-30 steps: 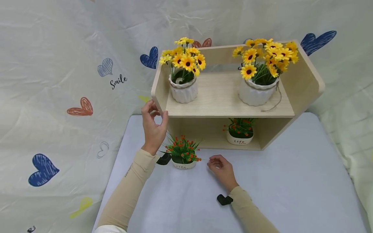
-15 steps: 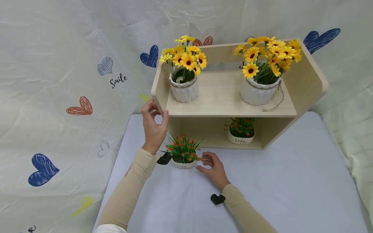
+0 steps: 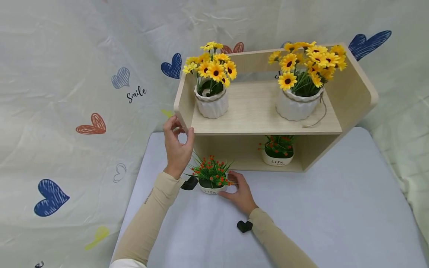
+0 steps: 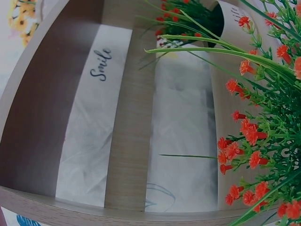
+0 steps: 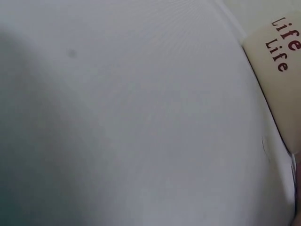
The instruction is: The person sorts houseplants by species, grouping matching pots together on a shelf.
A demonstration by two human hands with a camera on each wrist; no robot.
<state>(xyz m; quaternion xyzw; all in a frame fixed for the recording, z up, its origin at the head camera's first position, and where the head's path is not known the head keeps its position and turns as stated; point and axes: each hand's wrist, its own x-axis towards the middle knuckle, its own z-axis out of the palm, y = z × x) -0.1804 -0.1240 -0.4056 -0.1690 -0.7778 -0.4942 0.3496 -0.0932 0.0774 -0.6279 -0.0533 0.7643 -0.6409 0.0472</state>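
Note:
In the head view a pale wooden two-tier shelf (image 3: 253, 102) stands on the table. My left hand (image 3: 177, 154) grips the front edge of its left side panel, thumb in front and fingers outside. A small potted plant (image 3: 210, 172) with red-orange flowers and a white oval pot is on the table before the lower tier's left part. My right hand (image 3: 242, 195) holds the right end of this pot, thumb at the front and fingers behind. The right wrist view shows the cream pot (image 5: 277, 87) lettered "Life" at its right edge. Red flowers (image 4: 254, 134) fill the left wrist view's right side.
On the upper tier stand two white ruffled pots of yellow flowers, a left pot (image 3: 212, 106) and a right pot (image 3: 295, 106) with a loose string. A matching red-flowered plant (image 3: 277, 152) sits in the lower tier's right part. Behind hangs a heart-printed cloth (image 3: 67, 74).
My right hand has moved left to the potted plant on the table, its fingers spreading and then coming round the pot's right end. The left hand has stayed on the shelf's side panel.

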